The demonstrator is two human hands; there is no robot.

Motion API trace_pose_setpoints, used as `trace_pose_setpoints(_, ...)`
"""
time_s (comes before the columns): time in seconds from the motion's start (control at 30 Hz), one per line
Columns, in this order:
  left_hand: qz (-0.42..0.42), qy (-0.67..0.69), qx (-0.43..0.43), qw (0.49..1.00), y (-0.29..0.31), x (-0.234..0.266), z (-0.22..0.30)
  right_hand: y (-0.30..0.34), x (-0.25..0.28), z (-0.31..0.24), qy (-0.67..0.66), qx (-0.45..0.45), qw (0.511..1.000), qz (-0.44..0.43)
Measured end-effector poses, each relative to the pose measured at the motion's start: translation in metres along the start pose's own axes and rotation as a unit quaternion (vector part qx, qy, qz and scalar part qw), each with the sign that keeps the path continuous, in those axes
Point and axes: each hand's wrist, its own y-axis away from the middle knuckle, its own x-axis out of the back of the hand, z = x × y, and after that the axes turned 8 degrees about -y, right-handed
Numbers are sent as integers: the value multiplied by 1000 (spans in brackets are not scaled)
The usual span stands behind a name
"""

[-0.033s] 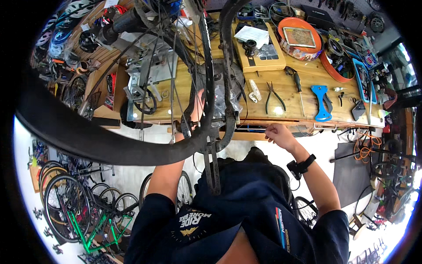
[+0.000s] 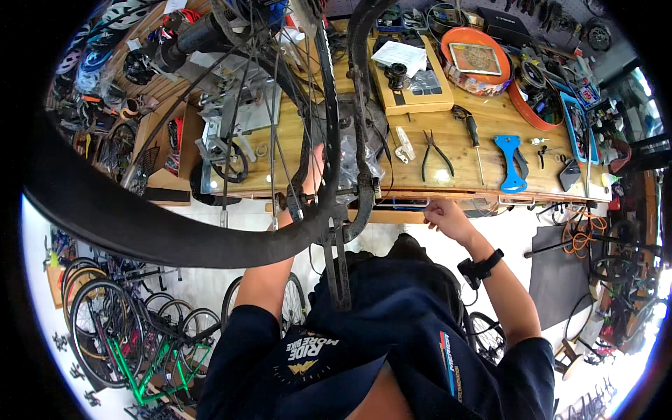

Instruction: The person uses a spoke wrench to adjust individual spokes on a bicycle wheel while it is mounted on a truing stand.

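A bicycle wheel with a black tyre (image 2: 210,241) and thin spokes stands upright before me, between the arms of a dark, worn metal truing stand (image 2: 362,140). Behind the spokes and the stand's arm is my left hand (image 2: 316,168); its fingers are largely hidden, so its grip cannot be told. Just below the bench's front edge, my right hand (image 2: 448,218) has its fingers curled in, beside the front of a slightly pulled-out drawer (image 2: 392,215). Whatever those fingers hold, if anything, does not show. A black strap device sits on my right wrist.
On the wooden bench (image 2: 469,161) lie pliers (image 2: 437,155), a screwdriver (image 2: 473,136), a blue tool (image 2: 511,164) and a yellow box (image 2: 413,98). Orange round trays (image 2: 535,115) stand farther right. Bicycles (image 2: 119,329) crowd the left floor; a dark mat (image 2: 563,280) lies right.
My right hand has shifted very slightly to the right along the drawer. The tyre appears a little lower in view. Little else differs.
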Motion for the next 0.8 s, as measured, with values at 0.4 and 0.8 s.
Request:
trace_pose_setpoints(0.4, -13, 87, 37, 995, 25, 13, -48, 52, 22, 15, -48, -3, 993, 111)
trace_pose_setpoints(0.8, -190, 338, 89, 917, 153, 274, -6, 140, -52, -147, -3, 138, 990, -28)
